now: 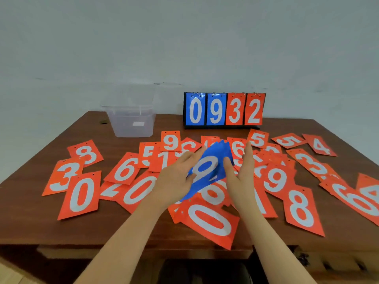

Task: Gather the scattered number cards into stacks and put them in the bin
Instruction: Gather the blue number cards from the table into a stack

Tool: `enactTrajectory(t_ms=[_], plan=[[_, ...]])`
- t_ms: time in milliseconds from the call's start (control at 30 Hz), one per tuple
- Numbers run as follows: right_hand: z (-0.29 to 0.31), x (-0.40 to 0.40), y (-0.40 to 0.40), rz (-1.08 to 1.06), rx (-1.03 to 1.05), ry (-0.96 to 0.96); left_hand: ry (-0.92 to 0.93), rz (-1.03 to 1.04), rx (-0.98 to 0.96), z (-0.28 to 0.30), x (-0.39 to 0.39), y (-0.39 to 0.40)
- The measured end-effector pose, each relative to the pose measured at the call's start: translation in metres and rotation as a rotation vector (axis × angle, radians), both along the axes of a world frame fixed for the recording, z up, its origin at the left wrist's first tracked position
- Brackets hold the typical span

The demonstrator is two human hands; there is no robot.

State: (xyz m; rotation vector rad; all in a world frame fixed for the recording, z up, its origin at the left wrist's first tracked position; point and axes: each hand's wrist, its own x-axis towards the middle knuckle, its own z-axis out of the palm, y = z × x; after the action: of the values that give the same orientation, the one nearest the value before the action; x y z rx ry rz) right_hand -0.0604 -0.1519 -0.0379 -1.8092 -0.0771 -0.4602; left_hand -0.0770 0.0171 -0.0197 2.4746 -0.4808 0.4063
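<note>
Holding one fanned stack of blue number cards (207, 169) above the brown wooden table (37, 228): left hand (176, 177) grips its left edge, right hand (240, 173) flat against its right edge, fingers straight. Roughly 25 orange number cards (82, 194) lie scattered and overlapping, exact count unclear. One clear plastic bin (131, 121) back left. One four-digit scoreboard (224, 110) reads 0932.

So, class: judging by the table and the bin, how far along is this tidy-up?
Early. Blue cards are gathered into one stack, held between the left hand and right hand. The clear bin looks empty of cards. Red cards remain scattered across the table.
</note>
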Motion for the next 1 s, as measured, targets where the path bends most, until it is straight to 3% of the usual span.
enactTrajectory(t_ms=[100,233,433,633,767,900,1000], plan=[[-0.001,0.007,-0.010,0.036,0.038,0.052,-0.097,-0.033,0.265,-0.007,0.006,-0.011],[-0.007,0.011,-0.013,0.042,0.069,0.133,-0.187,-0.028,0.328,-0.014,0.012,-0.016],[-0.011,0.016,-0.006,-0.079,-0.019,0.061,-0.375,0.041,0.490,-0.032,0.016,-0.016],[-0.026,0.013,-0.003,-0.089,0.096,0.154,-0.314,0.196,0.332,-0.046,0.015,-0.017],[-0.025,0.010,0.001,-0.101,0.179,0.091,-0.367,0.150,0.273,-0.046,0.020,-0.022],[-0.030,0.011,0.002,-0.148,0.119,0.070,-0.366,0.109,0.253,-0.048,0.023,-0.020],[-0.030,0.014,0.003,-0.153,0.130,0.098,-0.282,0.154,0.023,-0.051,0.019,-0.018]])
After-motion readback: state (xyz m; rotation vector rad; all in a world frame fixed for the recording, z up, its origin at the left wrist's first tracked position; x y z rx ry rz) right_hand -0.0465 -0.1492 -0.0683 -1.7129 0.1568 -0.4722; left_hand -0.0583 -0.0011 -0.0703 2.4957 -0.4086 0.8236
